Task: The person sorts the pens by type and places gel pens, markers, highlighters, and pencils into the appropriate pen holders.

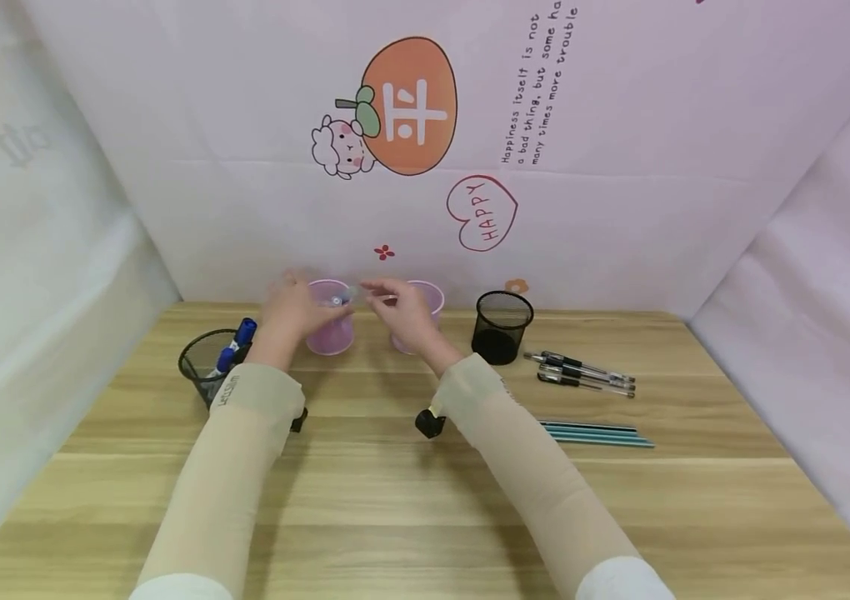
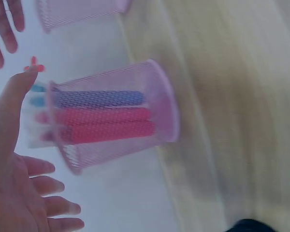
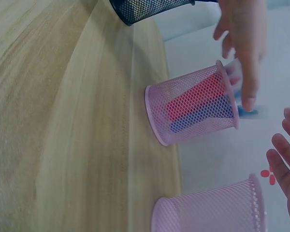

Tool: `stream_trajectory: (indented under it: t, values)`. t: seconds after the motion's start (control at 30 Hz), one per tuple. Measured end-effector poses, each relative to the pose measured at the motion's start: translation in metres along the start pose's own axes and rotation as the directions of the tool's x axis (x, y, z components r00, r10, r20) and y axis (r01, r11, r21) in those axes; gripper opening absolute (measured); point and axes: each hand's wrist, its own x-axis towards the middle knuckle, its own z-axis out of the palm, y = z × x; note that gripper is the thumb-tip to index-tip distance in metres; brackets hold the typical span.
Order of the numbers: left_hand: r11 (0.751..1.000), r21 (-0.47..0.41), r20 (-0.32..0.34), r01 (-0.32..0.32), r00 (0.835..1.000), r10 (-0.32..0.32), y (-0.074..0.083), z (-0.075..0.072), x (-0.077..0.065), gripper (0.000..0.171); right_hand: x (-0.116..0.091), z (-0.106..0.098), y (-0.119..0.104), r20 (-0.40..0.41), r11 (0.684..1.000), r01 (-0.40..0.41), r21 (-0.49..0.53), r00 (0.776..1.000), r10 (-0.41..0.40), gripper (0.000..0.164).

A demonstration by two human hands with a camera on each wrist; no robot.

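Observation:
My left hand [image 1: 294, 312] hovers at the rim of the left pink mesh cup [image 1: 331, 339], fingers spread and holding nothing. Inside that cup, the left wrist view shows two red pen-shaped sticks [image 2: 111, 123] and a blue pen-shaped stick [image 2: 101, 98]; their tops, blurred, stick out above the rim. My right hand [image 1: 404, 318] is in front of a second pink mesh cup [image 1: 431, 297] and partly hides it. Its fingers extend toward the left cup, with nothing gripped. In the left wrist view, no sticks show in the visible part of the second pink cup [image 2: 82, 12].
At left, a black mesh cup [image 1: 196, 367] holds blue-capped markers [image 1: 245, 332]. Another black mesh cup [image 1: 500, 329] stands right of the pink ones. Clear pens with black grips [image 1: 582, 371] and teal and black pencils [image 1: 597, 435] lie at right. A printed cloth hangs behind.

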Motion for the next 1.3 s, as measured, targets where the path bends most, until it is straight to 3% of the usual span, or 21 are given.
stream_trajectory:
  t: [0.13,0.3,0.57,0.83,1.0,1.13,1.3]
  values:
    - [0.998,-0.015,-0.017,-0.062,0.998,0.062,0.011,-0.009,0.0,0.104,0.0,-0.006,-0.004,0.032,0.999,0.037,-0.04,0.999,-0.035,0.032]
    - [0.993,0.035,-0.018,-0.115,0.993,0.115,0.023,-0.018,-0.003,0.098,0.001,-0.015,-0.007,0.051,0.989,0.108,-0.105,0.993,-0.103,0.032]
    - [0.977,0.074,-0.012,-0.2,0.979,0.201,0.041,-0.023,-0.01,0.078,-0.006,-0.032,-0.009,0.093,0.959,0.195,-0.207,0.979,-0.179,0.03]
    - [0.944,0.12,-0.079,-0.307,0.945,0.317,0.049,-0.013,-0.017,0.061,-0.021,-0.05,-0.003,0.119,0.952,0.2,-0.234,0.977,-0.176,0.027]
    - [0.933,0.118,-0.107,-0.34,0.93,0.352,0.052,-0.004,-0.021,0.056,-0.029,-0.063,0.002,0.138,0.953,0.177,-0.248,0.98,-0.146,0.029]
    - [0.929,0.088,-0.105,-0.36,0.924,0.368,0.055,0.003,-0.023,0.057,-0.035,-0.073,0.008,0.145,0.946,0.176,-0.273,0.979,-0.14,0.028]
    - [0.907,0.033,-0.135,-0.419,0.898,0.419,0.057,0.016,-0.024,0.056,-0.046,-0.086,0.015,0.158,0.926,0.205,-0.317,0.974,-0.162,0.026]
